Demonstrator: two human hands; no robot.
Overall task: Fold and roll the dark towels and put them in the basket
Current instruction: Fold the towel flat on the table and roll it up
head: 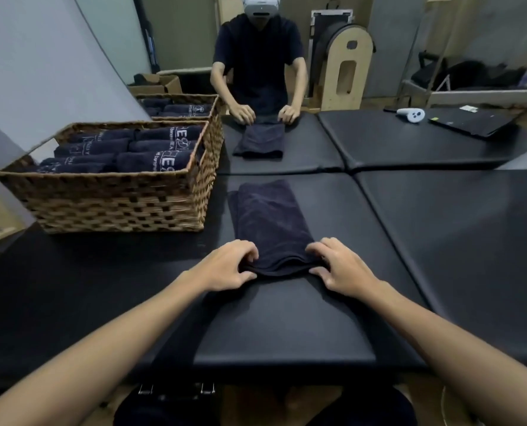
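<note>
**A:** Where is the workpiece, and what is its condition?

**B:** The dark towel (271, 222) lies on the black padded tabletop (287, 327), folded into a long strip running away from the person, just right of the basket (117, 204). Its near end is at the hands.

**A:** State of the hands?

**B:** The left hand (228, 269) pinches the near left corner, fingers curled over the edge and thumb beneath. The right hand (339, 269) grips the near right corner the same way. Both hold cloth; neither is flat.

**A:** Handling characteristics?

**B:** Judged soft, light and limp, with a napped surface that should not slip. It will sag wherever unsupported. Hold at the 2 near corners, as now, and keep the edge taut so the roll starts straight.

**A:** Containers?

**B:** The wicker basket holds rolled dark towels (127, 149) with white lettering, laid on their sides in 2 columns and nearly up to the rim. The far wall is a mirror (410, 41); it repeats the basket, the towel and the person.
</note>
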